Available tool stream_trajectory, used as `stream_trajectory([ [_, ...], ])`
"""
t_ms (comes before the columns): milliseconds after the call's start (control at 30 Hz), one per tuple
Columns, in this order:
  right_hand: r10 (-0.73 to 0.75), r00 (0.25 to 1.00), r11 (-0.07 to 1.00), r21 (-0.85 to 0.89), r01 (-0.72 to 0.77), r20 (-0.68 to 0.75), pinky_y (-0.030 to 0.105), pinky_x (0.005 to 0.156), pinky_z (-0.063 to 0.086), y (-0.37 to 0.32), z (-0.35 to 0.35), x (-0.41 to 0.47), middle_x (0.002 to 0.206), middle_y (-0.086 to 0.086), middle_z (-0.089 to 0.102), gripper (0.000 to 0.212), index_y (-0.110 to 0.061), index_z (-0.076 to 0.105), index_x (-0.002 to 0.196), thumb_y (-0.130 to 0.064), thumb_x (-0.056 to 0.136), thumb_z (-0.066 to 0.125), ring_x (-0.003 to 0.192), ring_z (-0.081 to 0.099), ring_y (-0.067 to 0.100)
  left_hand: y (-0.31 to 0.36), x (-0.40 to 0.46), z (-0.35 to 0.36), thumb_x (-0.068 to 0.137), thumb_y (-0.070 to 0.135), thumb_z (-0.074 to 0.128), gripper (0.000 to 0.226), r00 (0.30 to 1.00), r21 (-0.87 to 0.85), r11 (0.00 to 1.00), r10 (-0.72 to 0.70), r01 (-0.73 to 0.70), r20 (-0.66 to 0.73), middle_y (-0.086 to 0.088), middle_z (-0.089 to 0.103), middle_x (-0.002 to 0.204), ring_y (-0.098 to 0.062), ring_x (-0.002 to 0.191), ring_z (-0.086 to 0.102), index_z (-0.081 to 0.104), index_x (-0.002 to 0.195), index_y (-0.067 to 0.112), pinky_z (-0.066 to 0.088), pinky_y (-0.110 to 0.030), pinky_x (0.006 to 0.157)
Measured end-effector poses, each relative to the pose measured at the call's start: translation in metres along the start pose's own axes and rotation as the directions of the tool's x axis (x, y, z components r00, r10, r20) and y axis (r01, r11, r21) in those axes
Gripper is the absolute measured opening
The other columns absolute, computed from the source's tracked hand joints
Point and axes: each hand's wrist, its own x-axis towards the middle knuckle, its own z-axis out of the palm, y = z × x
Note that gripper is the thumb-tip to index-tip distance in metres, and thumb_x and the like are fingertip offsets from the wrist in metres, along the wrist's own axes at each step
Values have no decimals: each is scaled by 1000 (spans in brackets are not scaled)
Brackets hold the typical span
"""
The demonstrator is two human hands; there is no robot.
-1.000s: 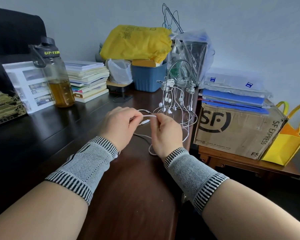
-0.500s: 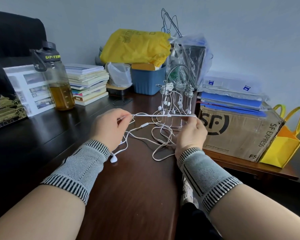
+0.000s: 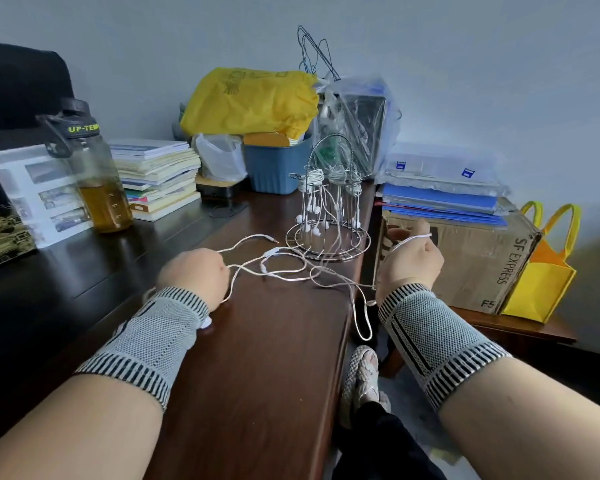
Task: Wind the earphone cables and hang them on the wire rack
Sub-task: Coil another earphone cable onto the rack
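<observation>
A white earphone cable (image 3: 284, 271) lies in loose loops on the dark wooden desk (image 3: 257, 358), its plug end pointing toward the rack. My left hand (image 3: 193, 273) rests on the desk with fingers curled round one end of the cable; an earbud shows under its wrist. My right hand (image 3: 409, 261) is off the desk's right edge and pinches another part of the cable, held up. The wire rack (image 3: 328, 209) stands just beyond, near the desk's right edge, with several wound earphones hanging from its hooks.
A bottle of amber liquid (image 3: 94, 181), a book stack (image 3: 156, 174), a blue bin (image 3: 278, 164) and a yellow bag (image 3: 250, 98) line the back. An SF Express carton (image 3: 465, 258) and yellow tote (image 3: 544, 271) sit on a low table to the right.
My hands moved from close together to wide apart, drawing the cable out. The right hand went right past the desk edge; loops of cable now lie spread on the desk.
</observation>
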Motion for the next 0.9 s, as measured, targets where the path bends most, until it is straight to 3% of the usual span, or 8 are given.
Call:
stream_trajectory([
  [133,-18,999,999,-29,19,48,31,65,41,7,5,-2,56,0,53,51,-15,61,58,-35,98,38,58,49,17,-9,1,1,94,30,48,29,990,6,991,-133,133,55,-5,65,114,-29,105,58,68,114,24,50,-40,81],
  [233,-59,985,988,-129,80,165,31,67,41,13,12,-7,55,-2,51,49,-11,65,62,-34,98,39,58,48,17,8,-9,-7,91,25,52,44,993,-98,989,113,-114,-19,5,45,144,-23,134,36,53,134,31,34,-42,106],
  [367,-81,922,913,-343,222,379,28,59,38,21,17,-12,59,-1,57,42,-8,68,73,-28,98,42,55,47,13,31,-21,-8,89,24,53,53,903,-231,889,422,-396,76,13,32,154,-13,141,30,46,141,32,24,-32,115],
  [433,-91,868,786,-499,364,489,28,62,38,24,19,-12,67,5,64,38,-7,70,85,-25,98,39,57,50,16,30,-19,-3,89,29,53,50,890,-262,890,423,-373,171,16,38,150,-11,136,39,49,139,33,30,-29,112],
  [567,10,778,359,-728,584,629,29,83,45,27,21,-15,108,10,66,30,-13,62,113,-29,94,45,100,62,28,18,-13,2,88,35,57,44,918,-295,912,349,-286,190,18,49,140,-8,128,46,57,132,34,35,-27,108],
  [700,142,738,117,-752,649,659,32,78,48,23,24,-18,104,12,66,17,-12,58,94,-27,89,54,92,61,31,13,-10,7,84,44,63,52,940,-338,910,305,-239,156,13,51,138,-12,125,50,53,134,34,39,-30,106],
  [800,98,727,138,-733,667,680,32,78,49,24,25,-20,104,11,65,22,-9,59,103,-25,89,53,94,62,30,11,-7,9,84,47,65,56,966,-339,922,236,-190,102,9,52,138,-14,120,55,51,136,30,44,-34,103],
  [900,-61,819,402,-737,544,571,27,73,45,22,19,-15,100,5,66,21,-13,59,108,-24,95,46,77,57,19,5,-3,7,90,43,62,40,995,-213,974,92,-82,37,5,64,124,-19,112,61,59,126,28,48,-33,97],
])
